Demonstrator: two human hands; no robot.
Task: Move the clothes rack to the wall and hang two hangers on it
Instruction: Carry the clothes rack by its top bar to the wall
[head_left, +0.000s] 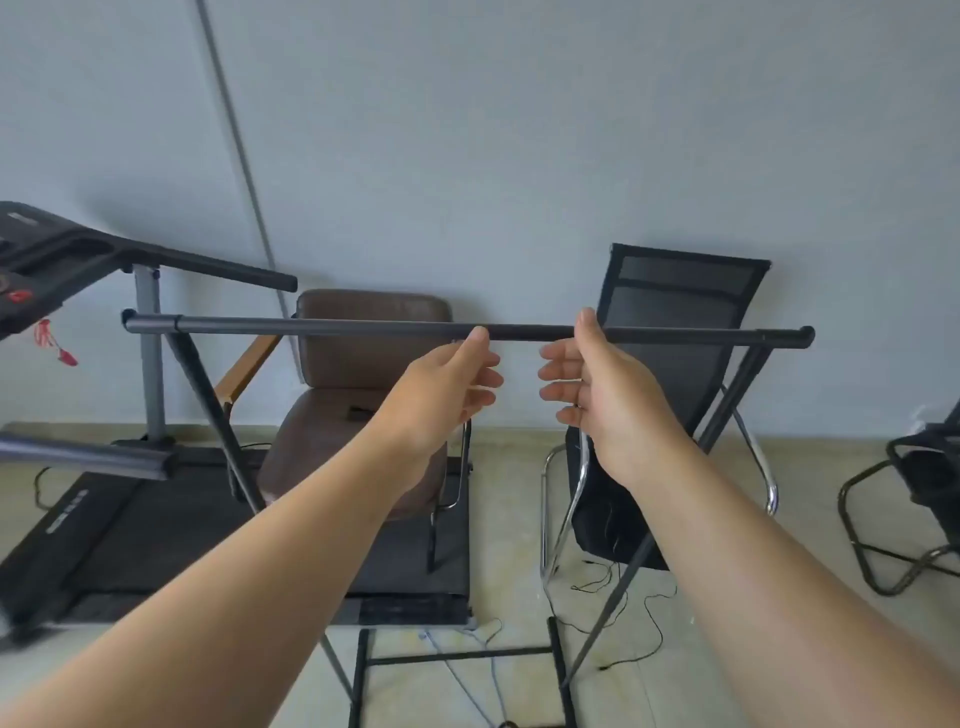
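Both hands reach forward at the middle of the rack's top bar (363, 327). Left hand (441, 384) is loosely open with curled fingers, its thumb tip at the bar's lower edge; right hand (608, 384) is likewise open, thumb raised against the bar, fingers spread below it. Neither palm closes around the tube, so whether this is a grasp forming or a release cannot be told. Clothes rack (737, 395) stands on crossed legs, its bar level and roughly parallel to the wall (519, 156), near it but separated by a brown chair (363, 364) and a black mesh chair (685, 296). No hangers are in view. Judged step: positioning the rack; hanging has not begun. Next, fetching two hangers seems required. Room is tight: a treadmill (78, 260) crowds the bar's left end, cables (613, 582) trail on the floor between the legs, and another chair frame (893, 519) sits at right.
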